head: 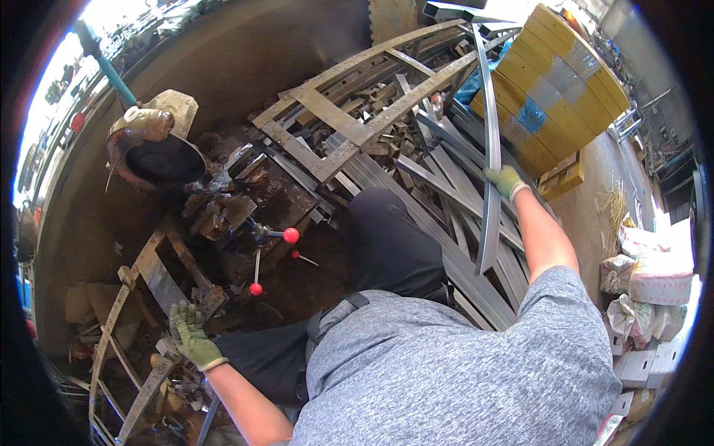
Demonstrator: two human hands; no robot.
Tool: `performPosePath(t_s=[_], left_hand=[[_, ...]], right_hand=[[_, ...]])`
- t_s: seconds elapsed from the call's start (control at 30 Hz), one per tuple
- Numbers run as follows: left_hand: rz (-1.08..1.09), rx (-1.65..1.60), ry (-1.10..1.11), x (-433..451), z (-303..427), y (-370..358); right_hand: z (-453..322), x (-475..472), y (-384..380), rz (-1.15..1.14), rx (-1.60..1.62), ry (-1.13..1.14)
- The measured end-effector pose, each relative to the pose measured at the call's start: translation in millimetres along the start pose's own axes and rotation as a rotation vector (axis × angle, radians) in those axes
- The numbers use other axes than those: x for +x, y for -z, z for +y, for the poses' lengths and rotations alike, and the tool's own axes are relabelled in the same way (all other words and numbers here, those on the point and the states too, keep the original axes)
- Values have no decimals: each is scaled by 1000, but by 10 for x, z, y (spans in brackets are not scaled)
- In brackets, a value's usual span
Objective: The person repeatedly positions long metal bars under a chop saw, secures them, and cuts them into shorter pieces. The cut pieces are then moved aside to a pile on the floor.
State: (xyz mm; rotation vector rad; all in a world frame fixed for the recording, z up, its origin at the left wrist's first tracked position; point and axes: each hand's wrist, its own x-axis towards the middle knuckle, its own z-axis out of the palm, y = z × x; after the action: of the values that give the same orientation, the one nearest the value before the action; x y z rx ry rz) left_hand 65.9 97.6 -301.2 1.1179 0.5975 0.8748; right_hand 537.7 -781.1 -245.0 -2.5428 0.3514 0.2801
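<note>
My right hand (505,181), in a green work glove, is closed around a long metal tube (488,128) that extends above and below it, over a pile of similar tubes. My left hand (192,334), gloved alike, has its fingers spread at the end of a flat metal plate (164,281) on a rusty frame; whether it touches the plate I cannot tell. Between my hands sits a machine vise (223,214), wet and dirty, with red ball-ended handles (290,235). Beyond it is a round dark guard (165,160) of what looks like a cutting saw.
A rusty welded frame (357,134) lies over metal offcuts and tubes. Yellow stacked panels (552,83) stand at the upper right. Filled sacks (661,276) and boxes lie at the far right. A second frame (114,312) and scraps are at the lower left.
</note>
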Motion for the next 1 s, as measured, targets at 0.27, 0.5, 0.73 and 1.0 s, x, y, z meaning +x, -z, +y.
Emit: performPosePath(t_s=[0.27, 0.5, 0.73, 1.0], left_hand=[[0, 203, 1, -82, 72, -277], [1, 243, 69, 0, -12, -383], [5, 296, 106, 55, -114, -538], [-14, 403, 133, 56, -177, -739]], right_hand=[[1359, -1356, -984, -94, 50, -99], [1866, -1056, -1679, -19, 317, -371], [1598, -478, -1751, 14, 509, -422], [1191, -281, -1655, -81, 382, -322]])
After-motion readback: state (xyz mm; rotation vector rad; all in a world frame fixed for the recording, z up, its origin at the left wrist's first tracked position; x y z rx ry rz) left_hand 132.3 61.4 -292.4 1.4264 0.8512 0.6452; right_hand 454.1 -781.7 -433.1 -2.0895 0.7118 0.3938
